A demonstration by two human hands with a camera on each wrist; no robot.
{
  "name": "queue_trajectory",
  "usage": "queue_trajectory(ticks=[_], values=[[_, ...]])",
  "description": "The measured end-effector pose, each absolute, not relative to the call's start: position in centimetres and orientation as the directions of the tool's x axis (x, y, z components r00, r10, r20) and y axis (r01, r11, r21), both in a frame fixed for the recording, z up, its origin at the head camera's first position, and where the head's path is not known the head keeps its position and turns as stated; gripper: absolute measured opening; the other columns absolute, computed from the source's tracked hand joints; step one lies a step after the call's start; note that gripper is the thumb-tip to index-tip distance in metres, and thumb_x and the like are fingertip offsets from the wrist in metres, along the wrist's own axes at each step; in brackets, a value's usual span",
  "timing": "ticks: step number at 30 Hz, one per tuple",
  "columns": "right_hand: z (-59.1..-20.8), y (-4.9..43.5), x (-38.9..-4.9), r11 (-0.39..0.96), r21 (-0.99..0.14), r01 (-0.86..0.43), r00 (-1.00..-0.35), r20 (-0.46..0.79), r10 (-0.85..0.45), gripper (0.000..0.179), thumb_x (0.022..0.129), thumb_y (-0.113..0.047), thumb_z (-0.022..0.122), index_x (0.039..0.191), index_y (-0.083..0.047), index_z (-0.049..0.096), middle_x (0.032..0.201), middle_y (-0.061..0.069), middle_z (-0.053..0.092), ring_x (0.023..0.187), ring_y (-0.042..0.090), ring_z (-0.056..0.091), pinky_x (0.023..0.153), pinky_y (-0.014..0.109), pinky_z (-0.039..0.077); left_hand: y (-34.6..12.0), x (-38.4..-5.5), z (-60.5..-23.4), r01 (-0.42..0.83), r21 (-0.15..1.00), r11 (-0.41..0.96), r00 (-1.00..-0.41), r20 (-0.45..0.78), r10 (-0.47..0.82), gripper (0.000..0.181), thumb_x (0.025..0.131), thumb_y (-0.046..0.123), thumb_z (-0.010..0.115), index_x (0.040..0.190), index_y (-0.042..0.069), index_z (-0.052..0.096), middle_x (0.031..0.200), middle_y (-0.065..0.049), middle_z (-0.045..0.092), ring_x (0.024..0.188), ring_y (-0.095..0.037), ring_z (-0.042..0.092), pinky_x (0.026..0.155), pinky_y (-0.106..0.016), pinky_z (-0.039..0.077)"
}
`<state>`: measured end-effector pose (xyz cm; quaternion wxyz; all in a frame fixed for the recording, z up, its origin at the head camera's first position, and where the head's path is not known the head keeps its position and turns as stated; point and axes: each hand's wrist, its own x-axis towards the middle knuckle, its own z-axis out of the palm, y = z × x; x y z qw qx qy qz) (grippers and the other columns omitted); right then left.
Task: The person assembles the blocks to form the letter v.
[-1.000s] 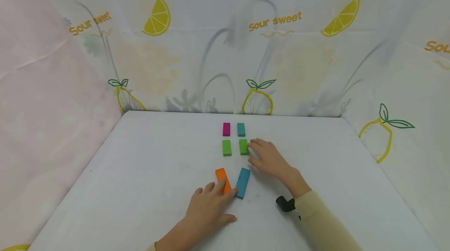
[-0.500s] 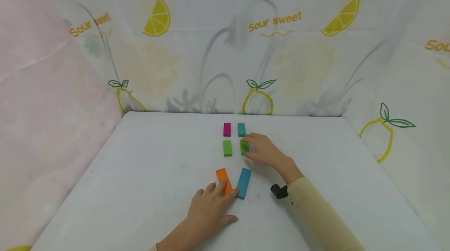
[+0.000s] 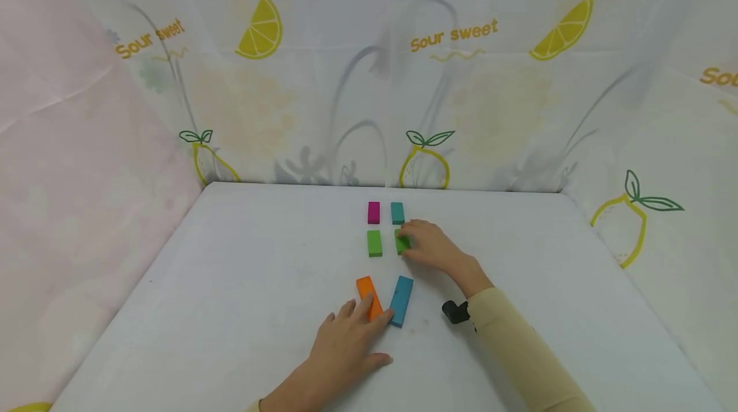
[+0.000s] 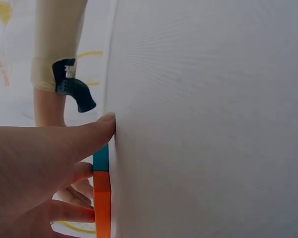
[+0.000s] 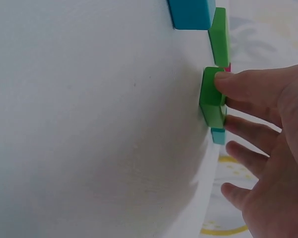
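Observation:
My left hand (image 3: 344, 346) lies fairly flat, its fingertips resting on the slanted orange block (image 3: 365, 286) and the near end of the blue block (image 3: 402, 296). These two blocks lean toward each other at their near ends. Farther forward, my right hand (image 3: 436, 248) pinches the right green block (image 3: 400, 248) by its ends. In the right wrist view, the thumb presses one end of that green block (image 5: 210, 96) and a finger touches the opposite side; the other fingers are spread beyond it. The left hand's thumb touches the table in the left wrist view.
A second green block (image 3: 375, 243) lies to the left of the gripped one. Behind them are a magenta block (image 3: 373, 213) and a teal block (image 3: 397, 213). Everything sits on a white table (image 3: 230, 296) backed by a lemon-print cloth (image 3: 323, 91).
My right hand has moved left onto the right green block and closed its thumb and fingers on it. The left hand stays on the orange and blue blocks.

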<state>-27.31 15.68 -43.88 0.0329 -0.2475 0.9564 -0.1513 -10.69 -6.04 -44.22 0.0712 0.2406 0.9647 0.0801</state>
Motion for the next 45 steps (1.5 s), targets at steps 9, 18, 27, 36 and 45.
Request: queue_trajectory(ticks=[9, 18, 27, 36, 45], values=[[-44.4, 15.8, -27.7, 0.824, -0.345, -0.45, -0.88, 0.014, -0.475, 0.028, 0.087, -0.014, 0.07, 0.115, -0.009, 0.069, 0.119, 0.005, 0.068, 0.116, 0.025, 0.058, 0.108, 0.047, 0.045, -5.9, -10.6, -44.5, 0.455, 0.198, 0.868, -0.873, -0.091, 0.479, 0.068, 0.081, 0.065, 0.069, 0.142, 0.039, 0.052, 0.148, -0.01, 0.048, 0.126, -0.039, 0.054, 0.088, -0.061, 0.052], [-44.0, 15.8, -27.9, 0.828, -0.356, -0.434, -0.883, -0.013, -0.468, 0.027, 0.087, -0.011, 0.071, 0.113, -0.011, 0.069, 0.115, 0.004, 0.069, 0.106, 0.021, 0.058, 0.104, 0.043, 0.049, -5.9, -10.7, -44.4, 0.457, 0.19, 0.869, -0.872, -0.093, 0.48, 0.068, 0.08, 0.065, 0.069, 0.141, 0.039, 0.053, 0.147, -0.01, 0.049, 0.125, -0.039, 0.055, 0.088, -0.06, 0.053], [-43.3, 16.0, -27.6, 0.831, -0.384, -0.403, -0.889, -0.051, -0.455, 0.033, 0.087, -0.014, 0.07, 0.12, -0.009, 0.068, 0.126, 0.006, 0.067, 0.12, 0.025, 0.058, 0.111, 0.045, 0.043, -5.9, -10.8, -44.4, 0.456, 0.209, 0.865, -0.869, -0.106, 0.484, 0.068, 0.081, 0.064, 0.07, 0.142, 0.039, 0.052, 0.147, -0.01, 0.049, 0.125, -0.039, 0.054, 0.088, -0.061, 0.053], [-42.6, 16.0, -27.2, 0.81, -0.434, -0.395, -0.891, -0.033, -0.452, 0.035, 0.086, -0.017, 0.074, 0.12, -0.01, 0.068, 0.126, 0.006, 0.067, 0.121, 0.026, 0.057, 0.111, 0.046, 0.043, -6.0, -10.7, -44.5, 0.46, 0.191, 0.867, -0.872, -0.085, 0.481, 0.069, 0.081, 0.064, 0.069, 0.142, 0.038, 0.053, 0.147, -0.01, 0.05, 0.125, -0.038, 0.055, 0.087, -0.061, 0.053], [-42.2, 16.2, -27.1, 0.806, -0.409, -0.429, -0.884, 0.008, -0.467, 0.034, 0.086, -0.019, 0.075, 0.119, -0.01, 0.069, 0.122, 0.005, 0.07, 0.119, 0.026, 0.06, 0.109, 0.046, 0.045, -6.1, -10.7, -44.3, 0.457, 0.181, 0.871, -0.875, -0.085, 0.477, 0.068, 0.08, 0.064, 0.07, 0.14, 0.038, 0.054, 0.145, -0.009, 0.051, 0.124, -0.038, 0.056, 0.087, -0.059, 0.054]])
